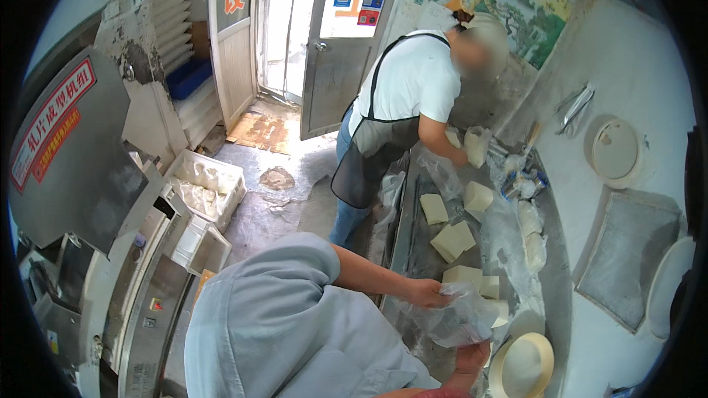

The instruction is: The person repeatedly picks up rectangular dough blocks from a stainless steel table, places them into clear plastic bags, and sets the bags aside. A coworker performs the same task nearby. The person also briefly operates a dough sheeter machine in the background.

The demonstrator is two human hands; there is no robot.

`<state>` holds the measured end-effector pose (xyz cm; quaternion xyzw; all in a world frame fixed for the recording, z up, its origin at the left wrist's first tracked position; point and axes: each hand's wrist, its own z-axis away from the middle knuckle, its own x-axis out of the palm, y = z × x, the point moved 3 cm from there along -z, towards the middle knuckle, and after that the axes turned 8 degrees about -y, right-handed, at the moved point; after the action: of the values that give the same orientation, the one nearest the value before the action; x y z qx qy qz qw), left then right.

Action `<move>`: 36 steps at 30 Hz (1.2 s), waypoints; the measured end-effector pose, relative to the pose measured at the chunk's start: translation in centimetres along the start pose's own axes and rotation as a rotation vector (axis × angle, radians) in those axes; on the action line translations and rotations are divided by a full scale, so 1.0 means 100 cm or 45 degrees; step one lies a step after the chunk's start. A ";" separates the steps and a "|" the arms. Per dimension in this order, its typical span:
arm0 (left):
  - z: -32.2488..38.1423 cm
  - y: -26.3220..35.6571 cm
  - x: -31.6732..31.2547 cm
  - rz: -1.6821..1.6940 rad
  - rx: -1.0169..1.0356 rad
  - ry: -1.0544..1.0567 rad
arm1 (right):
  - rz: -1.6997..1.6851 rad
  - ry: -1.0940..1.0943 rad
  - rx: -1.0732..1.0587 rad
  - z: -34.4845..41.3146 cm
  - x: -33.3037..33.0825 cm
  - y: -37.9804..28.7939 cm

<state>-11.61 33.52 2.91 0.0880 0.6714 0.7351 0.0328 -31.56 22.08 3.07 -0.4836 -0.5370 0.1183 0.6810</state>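
Observation:
A clear plastic bag (451, 315) is stretched between my two hands above the metal worktable. My left hand (430, 293) pinches its upper left edge. Lower down, my right hand (471, 362) grips the bag's near end, its fingers partly hidden by the plastic. Just beyond the bag sit pale square stacks, apparently dough wrappers (462, 275), some partly covered by it. More such stacks (453, 241) lie farther along the table. A round pale sieve-like frame (521, 366) stands near my right hand.
A co-worker in a dark apron (379, 149) leans over the table's far end, a hand at a bagged stack (477, 146). Filled bags (532, 237) lie along the wall side. Behind me are a large metal machine (77, 149) and a white crate (207, 185) on the floor.

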 end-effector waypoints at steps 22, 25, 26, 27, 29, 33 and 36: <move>0.060 0.106 0.004 -0.834 0.162 -0.604 | 1.638 -0.371 -0.193 0.007 0.166 -0.082; 0.053 0.094 0.003 -0.474 0.078 -0.684 | 1.654 -0.238 -0.156 0.005 0.159 -0.073; 0.046 0.088 -0.002 -0.540 0.118 -0.709 | 1.574 -0.245 -0.099 0.001 0.154 -0.068; 0.032 0.078 -0.003 -0.592 0.180 -0.761 | 1.551 -0.193 -0.070 0.001 0.151 -0.069; 0.017 0.057 -0.007 -0.528 0.193 -0.606 | 1.487 -0.140 -0.041 -0.005 0.153 -0.066; 0.005 0.037 0.004 -0.159 -0.040 -0.370 | 2.030 0.320 -0.455 -0.020 0.113 -0.068; -0.003 0.025 0.003 0.056 -0.231 -0.081 | 1.906 0.520 -0.658 -0.007 0.095 -0.066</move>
<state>-11.78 33.02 5.40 0.1227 0.5987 0.7902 0.0459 -29.58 24.84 14.14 -0.8680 0.0525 0.3239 0.3728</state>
